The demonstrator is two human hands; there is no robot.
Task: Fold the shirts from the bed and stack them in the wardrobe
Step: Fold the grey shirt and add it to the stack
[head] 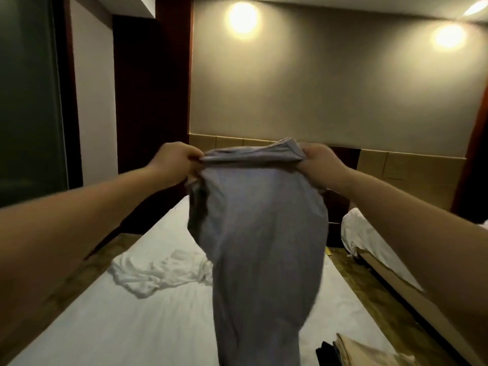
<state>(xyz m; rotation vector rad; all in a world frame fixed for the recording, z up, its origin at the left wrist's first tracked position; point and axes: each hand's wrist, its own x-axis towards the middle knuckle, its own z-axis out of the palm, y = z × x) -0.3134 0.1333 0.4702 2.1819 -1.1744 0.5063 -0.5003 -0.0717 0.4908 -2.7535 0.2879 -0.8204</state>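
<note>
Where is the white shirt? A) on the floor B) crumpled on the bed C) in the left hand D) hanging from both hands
B: the white shirt lies crumpled on the bed, untouched; the left hand and right hand hold up the grey shirt.

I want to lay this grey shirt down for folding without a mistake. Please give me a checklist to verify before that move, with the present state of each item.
1. The left hand grips the grey shirt at its top edge: ok.
2. The right hand grips the other top corner: ok.
3. Shirt hangs flat, without bunching: not ok, its upper left side is gathered.
4. Bare sheet of the bed shows at the near left: ok.
5. The white shirt lies apart from the landing place: cannot tell, the grey shirt hides its right edge.
</note>
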